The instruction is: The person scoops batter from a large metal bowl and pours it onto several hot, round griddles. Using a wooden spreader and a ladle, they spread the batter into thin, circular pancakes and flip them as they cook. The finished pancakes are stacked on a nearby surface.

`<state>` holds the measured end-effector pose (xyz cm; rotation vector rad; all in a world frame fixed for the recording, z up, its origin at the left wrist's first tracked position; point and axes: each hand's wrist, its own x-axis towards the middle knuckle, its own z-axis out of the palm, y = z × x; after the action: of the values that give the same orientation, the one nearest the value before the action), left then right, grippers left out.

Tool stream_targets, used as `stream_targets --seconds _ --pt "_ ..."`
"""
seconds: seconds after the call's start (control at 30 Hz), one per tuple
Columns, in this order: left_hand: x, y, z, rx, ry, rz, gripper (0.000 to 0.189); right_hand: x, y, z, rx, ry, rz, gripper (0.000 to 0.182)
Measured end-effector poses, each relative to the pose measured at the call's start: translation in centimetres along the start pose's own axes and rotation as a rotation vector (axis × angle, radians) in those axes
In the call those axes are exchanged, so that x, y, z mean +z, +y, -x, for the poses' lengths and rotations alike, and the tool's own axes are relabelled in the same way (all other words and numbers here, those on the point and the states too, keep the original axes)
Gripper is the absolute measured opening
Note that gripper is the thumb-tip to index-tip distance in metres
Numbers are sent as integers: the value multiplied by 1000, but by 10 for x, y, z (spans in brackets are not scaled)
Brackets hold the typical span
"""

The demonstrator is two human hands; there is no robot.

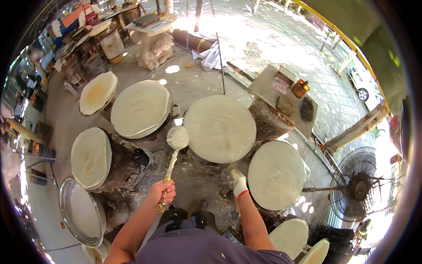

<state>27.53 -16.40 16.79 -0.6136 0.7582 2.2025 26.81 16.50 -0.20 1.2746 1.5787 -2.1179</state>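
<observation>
My bare left hand (pixel 162 194) is closed round the handle of a long ladle (pixel 178 137), whose round bowl, coated in white batter, is between two griddles. My right hand (pixel 238 182), in a white glove with a red band at the wrist, is near the front edge of the middle griddle, which bears a round sheet of pale batter (pixel 219 128); blur there hides whether it holds anything. Just right of that hand lies another round batter sheet (pixel 276 175). Further sheets (pixel 141 109) cover griddles on the left.
A metal basin of white batter (pixel 80 213) stands at the lower left. On the right is a black standing fan (pixel 357 186). A slab (pixel 268 77) beyond the griddles bears an amber container (pixel 300 88). A person in a red apron (pixel 90 16) is far off at the upper left.
</observation>
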Motion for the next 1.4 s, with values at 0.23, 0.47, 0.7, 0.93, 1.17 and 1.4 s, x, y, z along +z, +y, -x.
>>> stream_targets --seconds 0.23,0.47,0.7,0.93,1.17,1.4 --pt "-80 52 114 324 86 174 6 104 7 36 -165 8 -240 20" --pt "-218 109 203 473 418 269 14 377 85 111 -136 -417 512 24" --pt "-325 137 298 678 626 398 8 618 140 77 -629 -288 890 52" --pt "-365 142 343 847 712 620 3 650 135 138 -515 -511 415 19" --pt "-373 152 331 849 594 567 17 616 158 70 -458 -431 253 20" --pt "-310 165 268 827 585 658 7 568 2 58 -460 -357 200 16"
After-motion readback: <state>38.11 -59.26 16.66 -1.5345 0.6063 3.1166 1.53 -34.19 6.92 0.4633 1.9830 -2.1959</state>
